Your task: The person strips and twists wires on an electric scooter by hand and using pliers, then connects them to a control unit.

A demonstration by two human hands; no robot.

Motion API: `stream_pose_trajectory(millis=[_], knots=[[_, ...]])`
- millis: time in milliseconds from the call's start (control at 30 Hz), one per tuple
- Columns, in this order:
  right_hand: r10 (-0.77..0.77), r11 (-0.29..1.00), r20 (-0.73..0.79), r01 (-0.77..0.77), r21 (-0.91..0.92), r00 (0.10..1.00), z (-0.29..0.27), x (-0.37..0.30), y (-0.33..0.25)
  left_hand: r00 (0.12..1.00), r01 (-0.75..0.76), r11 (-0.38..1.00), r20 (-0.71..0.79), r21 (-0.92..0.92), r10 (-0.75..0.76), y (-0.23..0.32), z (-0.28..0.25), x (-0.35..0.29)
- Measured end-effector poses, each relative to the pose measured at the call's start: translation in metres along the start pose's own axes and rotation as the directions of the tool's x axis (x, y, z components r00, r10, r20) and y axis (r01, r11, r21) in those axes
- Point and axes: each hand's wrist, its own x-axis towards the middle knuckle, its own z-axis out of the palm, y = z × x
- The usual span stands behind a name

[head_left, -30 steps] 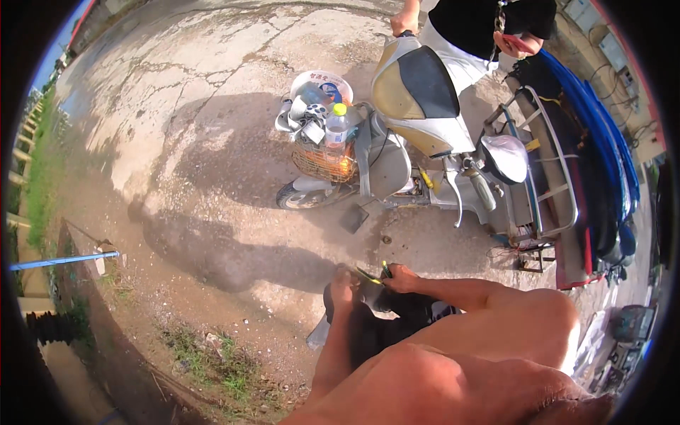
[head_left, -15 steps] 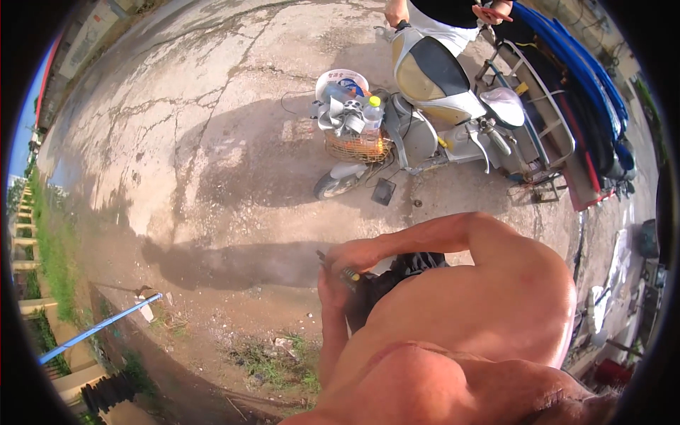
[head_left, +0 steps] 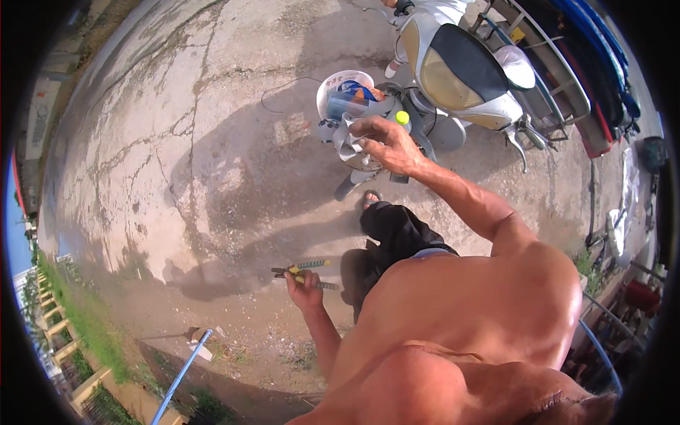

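My left hand (head_left: 306,292) is closed around pliers (head_left: 297,275) with yellow-and-dark handles. It is out in front of my body, low on the left, and the handles are spread apart. My right arm reaches forward to the loaded front basket of a scooter (head_left: 460,78). There my right hand (head_left: 391,144) has its thumb and fingers apart, over grey-white pieces (head_left: 347,139) whose kind I cannot make out. Whether it touches them is unclear. Beside it stands a bottle with a yellow-green cap (head_left: 402,117). A white tub (head_left: 333,83) behind holds blue and orange things.
Cracked concrete (head_left: 241,106) spreads ahead and left. At the right rear is a metal-framed cart (head_left: 567,92) with blue sheeting (head_left: 598,42). Another person's white clothing (head_left: 439,8) shows behind the scooter. A blue pole (head_left: 180,379) slants at lower left.
My hands have come apart. The right one moved forward to the basket; the left one moved left with the pliers. The scooter now appears nearer, and my foot has come into view.
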Motion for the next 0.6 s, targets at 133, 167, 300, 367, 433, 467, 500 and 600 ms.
stream_pose_trajectory(millis=[133, 167, 300, 367, 433, 467, 500, 600], knots=[[0.133, 0.977, -0.175, -0.099, 0.191, 0.976, -0.019, 0.076, 0.001, 0.997, 0.053, 0.997, 0.043, 0.058, -0.056, 0.048, 0.020, 0.042], [0.185, 0.964, -0.226, -0.132, 0.231, 0.956, -0.026, 0.090, 0.011, 0.993, 0.094, 0.992, 0.061, 0.086, -0.099, 0.055, 0.030, 0.057], [0.247, 0.969, -0.336, -0.236, 0.074, 0.909, -0.050, 0.139, 0.028, 0.975, 0.222, 0.913, -0.051, 0.342, -0.218, 0.075, 0.089, 0.127], [0.195, 0.934, -0.442, -0.303, -0.188, 0.875, -0.066, 0.166, 0.052, 0.929, 0.365, 0.839, -0.091, 0.404, -0.360, 0.089, 0.110, 0.173], [0.129, 0.783, -0.535, -0.417, -0.462, 0.835, -0.073, 0.190, 0.068, 0.865, 0.470, 0.751, -0.074, 0.464, -0.496, 0.106, 0.123, 0.231], [0.156, 0.709, -0.593, -0.507, -0.490, 0.790, -0.077, 0.204, 0.075, 0.852, 0.493, 0.710, -0.115, 0.503, -0.510, 0.114, 0.133, 0.255], [0.178, 0.618, -0.654, -0.601, -0.507, 0.735, -0.085, 0.214, 0.080, 0.829, 0.524, 0.679, -0.125, 0.515, -0.545, 0.121, 0.142, 0.280], [0.035, 0.498, -0.817, -0.719, -0.485, 0.575, -0.108, 0.231, 0.139, 0.781, 0.581, 0.558, -0.214, 0.592, -0.587, 0.157, 0.166, 0.350]])
